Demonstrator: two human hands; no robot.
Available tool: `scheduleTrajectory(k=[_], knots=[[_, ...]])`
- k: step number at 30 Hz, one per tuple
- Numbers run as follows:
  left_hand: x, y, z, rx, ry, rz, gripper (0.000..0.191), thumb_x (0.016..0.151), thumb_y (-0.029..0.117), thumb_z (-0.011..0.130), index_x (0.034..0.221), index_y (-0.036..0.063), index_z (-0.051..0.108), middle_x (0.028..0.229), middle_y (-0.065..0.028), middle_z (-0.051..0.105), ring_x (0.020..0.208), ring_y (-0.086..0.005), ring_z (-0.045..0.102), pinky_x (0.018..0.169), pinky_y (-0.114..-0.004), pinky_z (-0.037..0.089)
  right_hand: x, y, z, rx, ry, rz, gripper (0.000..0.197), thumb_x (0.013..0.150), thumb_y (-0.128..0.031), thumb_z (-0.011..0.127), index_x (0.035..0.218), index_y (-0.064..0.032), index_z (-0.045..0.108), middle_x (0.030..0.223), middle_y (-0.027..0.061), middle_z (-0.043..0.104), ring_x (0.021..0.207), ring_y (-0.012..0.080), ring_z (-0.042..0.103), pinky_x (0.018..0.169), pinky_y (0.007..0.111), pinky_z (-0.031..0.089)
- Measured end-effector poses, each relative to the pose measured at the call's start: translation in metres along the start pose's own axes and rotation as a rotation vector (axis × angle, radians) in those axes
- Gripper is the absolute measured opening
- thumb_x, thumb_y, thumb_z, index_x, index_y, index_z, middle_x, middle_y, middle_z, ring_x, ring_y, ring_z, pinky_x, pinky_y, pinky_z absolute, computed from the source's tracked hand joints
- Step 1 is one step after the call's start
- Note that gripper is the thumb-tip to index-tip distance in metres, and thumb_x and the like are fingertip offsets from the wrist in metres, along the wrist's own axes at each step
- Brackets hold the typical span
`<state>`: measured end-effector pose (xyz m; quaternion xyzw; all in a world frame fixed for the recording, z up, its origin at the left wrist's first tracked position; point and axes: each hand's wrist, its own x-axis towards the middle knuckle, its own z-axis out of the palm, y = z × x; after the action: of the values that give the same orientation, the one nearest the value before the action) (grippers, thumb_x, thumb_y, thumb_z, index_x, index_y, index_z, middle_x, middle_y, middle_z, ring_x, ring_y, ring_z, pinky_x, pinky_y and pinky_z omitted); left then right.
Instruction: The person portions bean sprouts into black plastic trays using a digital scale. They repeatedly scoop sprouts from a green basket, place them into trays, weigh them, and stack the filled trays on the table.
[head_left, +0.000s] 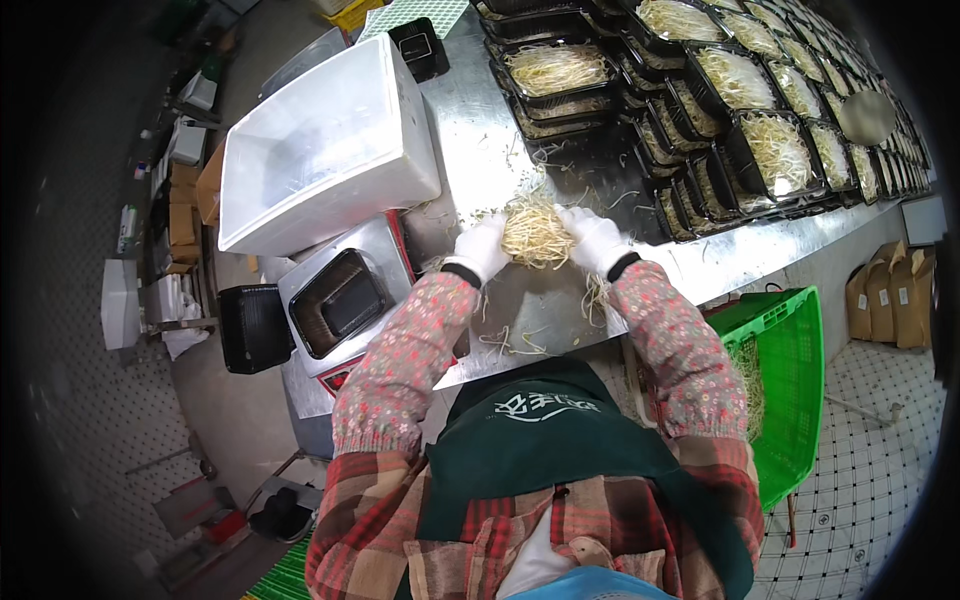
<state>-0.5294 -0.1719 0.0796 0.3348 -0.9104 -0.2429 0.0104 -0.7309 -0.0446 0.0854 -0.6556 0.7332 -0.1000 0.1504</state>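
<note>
A bundle of bean sprouts is held between my two white-gloved hands, above the metal table. My left hand grips its left side, and my right hand presses in from the right. Some fingertips are hidden behind the sprouts. More loose sprouts hang or lie just below my right hand, and stray ones are scattered over the metal. To the left, an open black plastic tray rests on a weighing scale, with nothing seen inside it.
A white foam box stands behind the scale. Stacked black trays filled with sprouts cover the table's right side. Another black tray stack sits left of the scale. A green plastic crate holding sprouts stands by my right elbow.
</note>
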Motion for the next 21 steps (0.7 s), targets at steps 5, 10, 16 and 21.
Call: scheduleTrajectory(k=[5, 10, 16, 21], knots=[[-0.061, -0.013, -0.007, 0.091, -0.006, -0.008, 0.041, 0.077, 0.015, 0.069, 0.116, 0.0088, 0.056, 0.107, -0.0163, 0.062, 0.098, -0.0363, 0.063, 0.082, -0.043, 0.052, -0.050, 0.028, -0.008, 0.035, 0.061, 0.057, 0.051, 0.078, -0.016, 0.066, 0.127, -0.0113, 0.055, 0.113, 0.0114, 0.062, 0.109, 0.0287, 0.059, 0.086, 0.044, 0.052], [-0.083, -0.009, 0.005, 0.082, -0.167, -0.126, 0.106, 0.064, 0.020, 0.084, 0.151, 0.0144, 0.024, 0.139, -0.0222, 0.039, 0.121, -0.0390, 0.051, 0.098, -0.044, 0.048, -0.047, 0.011, -0.002, -0.120, -0.205, 0.152, 0.127, 0.059, -0.029, 0.089, 0.155, -0.0209, 0.006, 0.158, 0.0130, 0.022, 0.127, 0.0366, 0.045, 0.099, 0.043, 0.049], [-0.098, -0.021, 0.004, 0.057, -0.040, -0.002, 0.048, 0.078, 0.017, 0.068, 0.125, 0.0192, 0.057, 0.113, -0.0107, 0.058, 0.099, -0.0346, 0.063, 0.080, -0.043, 0.052, -0.034, 0.040, -0.007, 0.437, 0.054, 0.197, 0.048, 0.079, -0.037, 0.075, 0.119, -0.0131, 0.064, 0.113, 0.0109, 0.069, 0.098, 0.0252, 0.068, 0.088, 0.034, 0.052], [-0.114, 0.002, 0.007, 0.119, 0.148, 0.305, 0.064, 0.067, 0.003, 0.065, 0.127, 0.0231, 0.058, 0.115, -0.0042, 0.059, 0.100, -0.0269, 0.059, 0.078, -0.039, 0.053, -0.032, 0.017, 0.001, 1.183, 0.121, 0.126, 0.059, 0.072, -0.028, 0.083, 0.122, -0.0040, 0.062, 0.105, 0.0134, 0.071, 0.091, 0.0206, 0.069, 0.085, 0.028, 0.053]])
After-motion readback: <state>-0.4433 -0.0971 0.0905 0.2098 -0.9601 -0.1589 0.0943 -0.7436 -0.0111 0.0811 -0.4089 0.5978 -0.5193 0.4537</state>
